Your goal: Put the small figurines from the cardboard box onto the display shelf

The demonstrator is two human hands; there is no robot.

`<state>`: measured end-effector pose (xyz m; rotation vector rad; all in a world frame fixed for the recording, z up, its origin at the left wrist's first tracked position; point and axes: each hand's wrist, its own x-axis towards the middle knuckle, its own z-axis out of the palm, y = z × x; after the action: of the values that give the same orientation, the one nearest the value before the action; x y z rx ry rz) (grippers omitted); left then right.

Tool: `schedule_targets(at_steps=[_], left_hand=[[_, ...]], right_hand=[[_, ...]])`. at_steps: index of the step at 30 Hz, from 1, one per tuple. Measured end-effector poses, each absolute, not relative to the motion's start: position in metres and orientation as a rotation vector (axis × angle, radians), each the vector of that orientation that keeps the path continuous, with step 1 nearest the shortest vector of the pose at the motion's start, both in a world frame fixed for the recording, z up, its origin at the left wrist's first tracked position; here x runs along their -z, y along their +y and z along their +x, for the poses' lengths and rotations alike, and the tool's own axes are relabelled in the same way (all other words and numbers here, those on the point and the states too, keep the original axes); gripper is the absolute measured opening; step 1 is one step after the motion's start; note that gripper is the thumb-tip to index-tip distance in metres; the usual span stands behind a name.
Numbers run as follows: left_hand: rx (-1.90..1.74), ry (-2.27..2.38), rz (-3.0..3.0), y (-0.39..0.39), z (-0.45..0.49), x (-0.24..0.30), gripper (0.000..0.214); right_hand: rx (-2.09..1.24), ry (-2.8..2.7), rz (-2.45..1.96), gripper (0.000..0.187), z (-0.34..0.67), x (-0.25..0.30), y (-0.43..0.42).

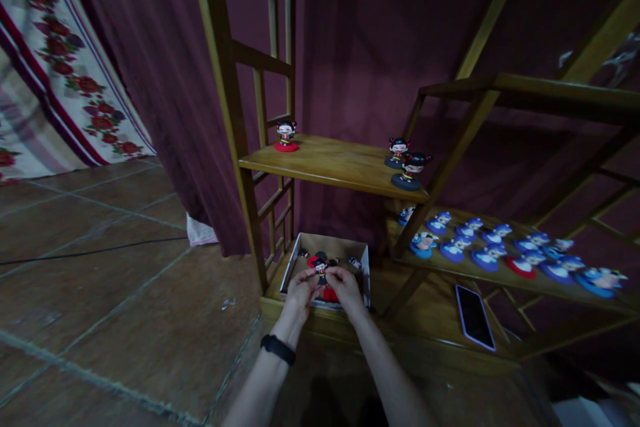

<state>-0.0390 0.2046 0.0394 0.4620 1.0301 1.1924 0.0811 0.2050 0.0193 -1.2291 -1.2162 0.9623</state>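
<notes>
Over a white cardboard box (366, 277), both my hands hold one small black-haired figurine (321, 269) upright. My left hand (301, 290) grips it from the left, and a black band circles that wrist. The fingers of my right hand (344, 285) pinch it from the right. More figurines lie inside the box, partly hidden by my hands; red and dark parts of them show. On the shelf above, a matching figurine on a red base (286, 137) stands at the left end. Two more on dark bases, one at the back (399, 151) and one in front (411, 170), stand at the right end.
Several blue and white figurines (487, 255) stand in rows on the right-hand shelf (540, 280). A phone (475, 317) lies on the bottom board. Wooden posts (225, 100) frame the shelves. A dark cable (95, 250) crosses the tiled floor (125, 307) beside a purple curtain (170, 80).
</notes>
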Motion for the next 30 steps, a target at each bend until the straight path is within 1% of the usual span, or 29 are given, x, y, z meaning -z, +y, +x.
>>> schedule_targets(at_steps=[7, 15, 18, 24, 27, 30], left_hand=[[-1.188, 0.991, 0.565, 0.207, -0.038, -0.040, 0.026], [-1.278, 1.007, 0.639, 0.204, -0.034, -0.034, 0.026], [-1.269, 0.973, 0.639, 0.198, -0.036, -0.036, 0.026], [-1.235, 0.946, 0.652, 0.175, -0.046, -0.061, 0.021], [-1.235, 0.917, 0.699, 0.158, -0.051, -0.086, 0.019], [-1.207, 0.904, 0.750, 0.137, -0.054, -0.112, 0.018]], right_hand=[[-0.977, -1.151, -1.240, 0.012, 0.082, -0.013, 0.212], [-0.901, -1.191, -1.248, 0.013, 0.080, -0.012, 0.207], [-0.914, -1.164, -1.215, 0.018, 0.079, -0.016, 0.198], [-1.177, -0.951, -1.036, 0.040, 0.079, -0.046, 0.167], [-1.170, -0.952, -1.026, 0.044, 0.076, -0.073, 0.150], [-1.164, -1.009, -0.975, 0.044, 0.073, -0.101, 0.133]])
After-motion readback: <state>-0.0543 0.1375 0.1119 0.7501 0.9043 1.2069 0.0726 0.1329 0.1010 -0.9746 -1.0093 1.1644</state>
